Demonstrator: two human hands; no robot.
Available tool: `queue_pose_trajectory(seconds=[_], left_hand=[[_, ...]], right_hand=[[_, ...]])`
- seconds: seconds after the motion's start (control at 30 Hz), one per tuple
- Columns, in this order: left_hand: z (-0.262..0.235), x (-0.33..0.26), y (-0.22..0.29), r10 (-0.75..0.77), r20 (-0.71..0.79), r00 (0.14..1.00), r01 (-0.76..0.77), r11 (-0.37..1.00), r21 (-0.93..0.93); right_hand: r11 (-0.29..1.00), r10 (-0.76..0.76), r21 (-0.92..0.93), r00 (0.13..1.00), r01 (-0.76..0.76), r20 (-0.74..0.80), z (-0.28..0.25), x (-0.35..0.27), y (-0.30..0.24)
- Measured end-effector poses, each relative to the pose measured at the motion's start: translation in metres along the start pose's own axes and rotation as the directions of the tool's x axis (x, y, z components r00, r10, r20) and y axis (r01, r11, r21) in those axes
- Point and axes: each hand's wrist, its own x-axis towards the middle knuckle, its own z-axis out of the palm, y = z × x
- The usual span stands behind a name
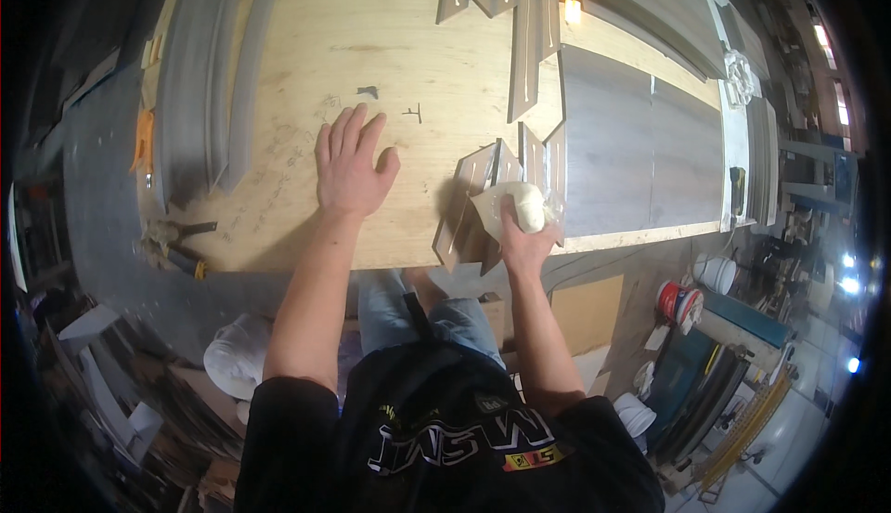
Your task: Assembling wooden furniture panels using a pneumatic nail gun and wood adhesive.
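Observation:
My left hand point(354, 160) rests with spread fingers on the plywood worktop point(306, 58) and holds nothing. My right hand point(529, 242) is closed round a soft cream-white glue bag point(528, 207), whose narrower end points left. Beneath the bag lie short brown-grey wood strips point(462, 202) with pointed ends, set side by side near the worktop's front edge. Pale beads of glue run along several of them. Farther back, longer strips point(525, 58) with angled ends carry the same thin white lines. The bag and hand hide part of the nearest strips.
Long grey boards point(200, 86) are stacked at the left, with an orange-handled tool point(143, 142) beside them and pliers-like tools point(176, 244) at the front left corner. Grey panels point(640, 137) cover the right side. A red-and-white bucket point(680, 302) stands on the floor at right.

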Motion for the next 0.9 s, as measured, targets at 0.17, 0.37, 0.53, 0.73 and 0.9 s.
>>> queue_pose_trajectory(seconds=[0.17, 0.37, 0.53, 0.73, 0.9], left_hand=[[0.001, 0.003, -0.001, 0.004, 0.009, 1.0, -0.003, 1.0, -0.014], [-0.003, 0.002, -0.001, 0.004, 0.019, 1.0, -0.003, 1.0, -0.004], [-0.015, -0.005, -0.016, 0.014, 0.064, 0.998, -0.013, 1.0, -0.014], [-0.107, -0.086, 0.006, -0.023, 0.687, 0.726, 0.509, 0.69, -0.515], [-0.122, -0.158, 0.005, -0.232, 0.325, 0.917, 0.384, 0.289, -0.877]], right_hand=[[1.0, -0.023, -0.019, 0.998, 0.024, 0.051, -0.002, -0.004, 0.007], [0.869, 0.154, 0.487, 0.983, -0.085, -0.104, -0.034, -0.022, -0.014], [0.169, 0.019, 0.807, 0.82, -0.567, 0.572, -0.05, -0.041, -0.045], [0.299, 0.286, 0.634, 0.701, -0.713, 0.653, 0.03, -0.079, -0.09], [0.489, 0.159, 0.349, 0.475, -0.8, 0.866, 0.117, -0.111, -0.092]])
